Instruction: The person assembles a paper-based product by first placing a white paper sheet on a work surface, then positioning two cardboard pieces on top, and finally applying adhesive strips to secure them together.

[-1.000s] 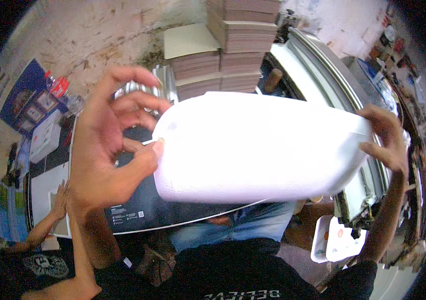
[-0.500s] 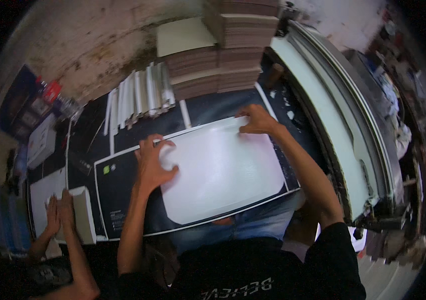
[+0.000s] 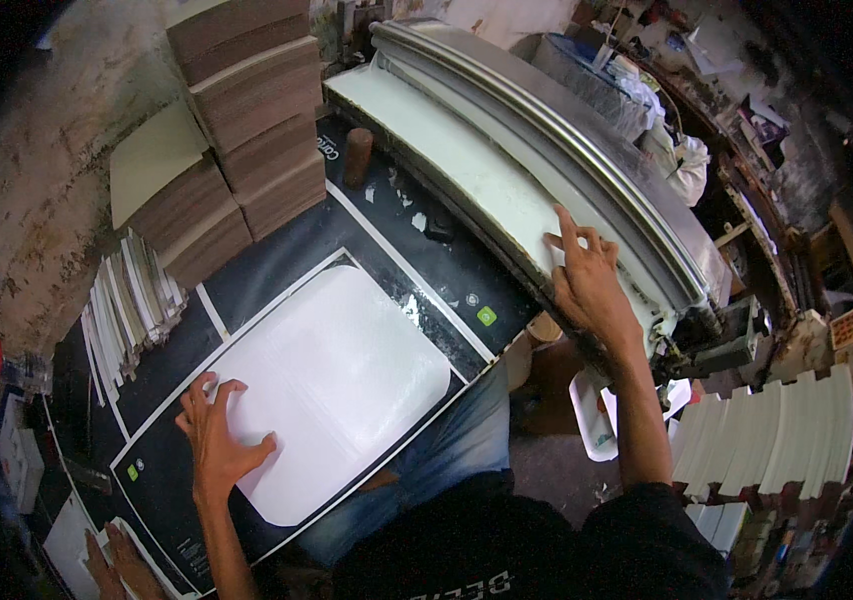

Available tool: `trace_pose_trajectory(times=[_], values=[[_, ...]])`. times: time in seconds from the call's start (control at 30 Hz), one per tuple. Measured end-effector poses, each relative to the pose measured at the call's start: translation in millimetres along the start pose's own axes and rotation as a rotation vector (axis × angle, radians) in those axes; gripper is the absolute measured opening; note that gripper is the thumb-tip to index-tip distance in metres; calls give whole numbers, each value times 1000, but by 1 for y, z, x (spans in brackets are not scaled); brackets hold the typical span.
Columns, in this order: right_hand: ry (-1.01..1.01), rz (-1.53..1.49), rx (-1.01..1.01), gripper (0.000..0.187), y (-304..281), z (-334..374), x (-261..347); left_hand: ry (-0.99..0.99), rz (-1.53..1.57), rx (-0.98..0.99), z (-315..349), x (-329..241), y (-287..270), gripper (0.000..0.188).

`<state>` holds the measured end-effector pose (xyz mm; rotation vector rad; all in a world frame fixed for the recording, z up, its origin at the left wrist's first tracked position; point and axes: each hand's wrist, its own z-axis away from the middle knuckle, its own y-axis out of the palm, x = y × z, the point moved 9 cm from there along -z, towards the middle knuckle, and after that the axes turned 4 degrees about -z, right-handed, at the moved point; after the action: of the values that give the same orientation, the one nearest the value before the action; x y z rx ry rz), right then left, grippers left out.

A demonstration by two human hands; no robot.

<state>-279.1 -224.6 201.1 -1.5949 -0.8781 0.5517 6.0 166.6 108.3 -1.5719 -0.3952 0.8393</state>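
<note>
A white sheet with rounded corners lies on the black table covering in front of me. My left hand rests at the sheet's left edge, thumb and fingers spread wide apart, the thumb over the white surface. Away from the sheet, my right hand reaches over the pale bed of a long machine with a metal roller. Its index finger is stretched out and the others are loosely bent; nothing shows in it. Whether its fingertips touch the bed, I cannot tell.
Tall stacks of brown board stand at the back left, beside a bundle of white strips. A brown cylinder stands by the machine. Another person's hands are at lower left. Pale stacked pieces lie at right.
My right hand has left the sheet's far right corner and moved right to the machine bed. My left hand stays at the sheet's left edge. The view has swung right.
</note>
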Motion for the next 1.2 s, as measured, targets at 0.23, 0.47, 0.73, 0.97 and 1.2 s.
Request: trace_pose_trajectory(times=[0.23, 0.47, 0.73, 0.97, 1.2], values=[[-13, -15, -130, 87, -26, 13, 10, 120, 158, -21, -2, -54, -16, 69], [-63, -161, -112, 88, -35, 30, 6, 404, 303, 103, -18, -161, 29, 58], [-203, -891, 197, 88, 56, 94, 76, 396, 256, 188, -32, -181, 57, 63], [-237, -878, 263, 90, 101, 102, 85, 380, 223, 184, -32, -180, 57, 66], [-324, -622, 299, 89, 106, 110, 91, 374, 190, 182, -33, -181, 58, 65]])
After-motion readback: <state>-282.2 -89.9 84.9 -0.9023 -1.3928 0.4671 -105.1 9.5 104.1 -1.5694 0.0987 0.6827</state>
